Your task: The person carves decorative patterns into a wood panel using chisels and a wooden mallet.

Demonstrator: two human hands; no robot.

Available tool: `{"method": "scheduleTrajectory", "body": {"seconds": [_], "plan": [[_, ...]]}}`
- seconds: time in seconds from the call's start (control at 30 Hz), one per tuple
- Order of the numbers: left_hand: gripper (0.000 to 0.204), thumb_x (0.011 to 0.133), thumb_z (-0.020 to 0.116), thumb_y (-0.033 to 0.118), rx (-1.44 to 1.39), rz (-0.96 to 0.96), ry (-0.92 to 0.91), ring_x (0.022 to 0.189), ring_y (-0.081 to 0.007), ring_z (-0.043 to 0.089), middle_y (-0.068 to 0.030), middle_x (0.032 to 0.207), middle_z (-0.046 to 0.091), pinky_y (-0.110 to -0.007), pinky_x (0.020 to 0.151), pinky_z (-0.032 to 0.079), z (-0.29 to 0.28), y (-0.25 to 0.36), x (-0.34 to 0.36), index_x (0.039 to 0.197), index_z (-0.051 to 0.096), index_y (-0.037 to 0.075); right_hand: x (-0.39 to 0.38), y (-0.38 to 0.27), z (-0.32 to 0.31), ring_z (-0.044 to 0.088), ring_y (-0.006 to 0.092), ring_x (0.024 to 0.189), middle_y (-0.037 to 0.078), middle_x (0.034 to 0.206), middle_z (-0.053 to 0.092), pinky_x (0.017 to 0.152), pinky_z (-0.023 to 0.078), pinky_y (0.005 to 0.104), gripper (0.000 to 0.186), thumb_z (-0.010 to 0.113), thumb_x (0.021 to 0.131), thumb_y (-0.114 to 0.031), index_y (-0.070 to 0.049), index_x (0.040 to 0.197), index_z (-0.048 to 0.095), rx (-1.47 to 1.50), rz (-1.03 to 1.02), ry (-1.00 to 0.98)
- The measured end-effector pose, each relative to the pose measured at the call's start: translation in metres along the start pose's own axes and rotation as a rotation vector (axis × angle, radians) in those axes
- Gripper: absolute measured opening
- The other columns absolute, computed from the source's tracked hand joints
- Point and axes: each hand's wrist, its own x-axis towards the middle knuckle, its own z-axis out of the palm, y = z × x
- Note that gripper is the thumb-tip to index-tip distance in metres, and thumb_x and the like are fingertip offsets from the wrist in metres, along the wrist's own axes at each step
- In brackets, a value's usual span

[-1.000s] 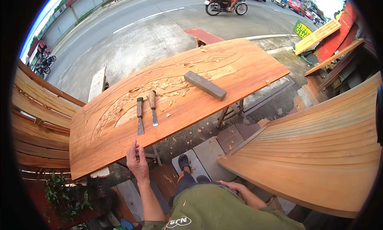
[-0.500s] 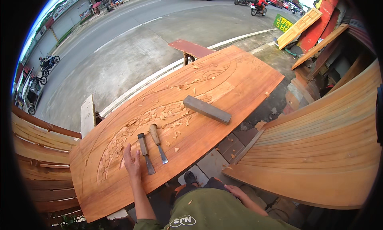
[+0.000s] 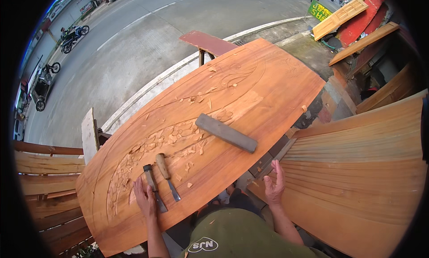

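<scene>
A broad reddish-brown wooden panel (image 3: 232, 177) lies before me, with a floral band carved along it and wood shavings scattered over the carving. My left hand (image 3: 145, 198) is at the panel's near left, fingers extended, beside a dark-handled chisel (image 3: 151, 179). Right of that chisel lies a second one, a chisel with a pale wooden handle (image 3: 162, 167); both blades point toward me. A grey rectangular sharpening stone (image 3: 226, 133) rests across the middle of the panel. Off the panel's near right edge, my right hand (image 3: 275, 186) is raised with fingers apart and nothing in it.
Grooved wooden boards (image 3: 353, 168) lean at my right. Slatted wood (image 3: 49, 186) stands at the left. Beyond the panel are a red-brown bench top (image 3: 208, 42), the curb and a road with parked motorcycles (image 3: 73, 39). A pale door (image 3: 339, 19) leans at the far right.
My right hand has risen from beside my body to the panel's near right edge. My left hand has shifted slightly down and left. The view has tilted downward; chisels and stone stay put.
</scene>
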Motion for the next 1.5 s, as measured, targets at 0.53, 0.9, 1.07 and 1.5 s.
{"method": "scheduleTrajectory", "body": {"seconds": [0.53,0.9,1.07,1.5], "plan": [[0.057,0.115,0.054,0.04,0.312,-0.002,0.135,0.161,-0.0443,0.039,-0.0218,0.167,0.053,-0.056,0.133,0.026,0.004,0.006,0.001,0.161,0.057,0.007,0.161,0.025,0.085,0.063,0.0425,0.139,0.022,0.144,0.071,0.123,0.039,0.0589,0.066,0.078,0.098,-0.041,0.001,0.148,0.067,-0.12,-0.373,-0.681],[0.057,0.115,0.053,0.041,0.326,-0.031,0.133,0.16,-0.0472,0.038,-0.0266,0.169,0.048,-0.057,0.132,0.028,0.011,0.009,0.007,0.162,0.056,0.008,0.17,0.022,0.083,0.067,0.0404,0.136,0.022,0.138,0.075,0.122,0.041,0.0565,0.058,0.077,0.1,-0.039,0.002,0.141,0.072,-0.095,-0.369,-0.645],[0.056,0.115,0.054,0.04,0.315,-0.026,0.131,0.16,-0.0487,0.038,-0.0282,0.17,0.046,-0.058,0.132,0.029,0.011,0.01,0.01,0.163,0.056,0.01,0.166,0.024,0.084,0.068,0.0403,0.135,0.022,0.136,0.076,0.121,0.042,0.0559,0.054,0.077,0.1,-0.037,0.002,0.138,0.074,-0.095,-0.358,-0.597],[0.057,0.113,0.057,0.042,0.142,-0.068,0.186,0.161,-0.0484,0.034,-0.0283,0.168,0.047,-0.057,0.132,0.028,0.007,-0.005,0.004,0.159,0.059,0.009,0.158,0.003,0.085,0.072,0.0405,0.125,0.021,0.127,0.08,0.119,0.045,0.0541,0.061,0.084,0.095,-0.037,0.0,0.141,0.073,-0.045,-0.251,-0.563]]}}
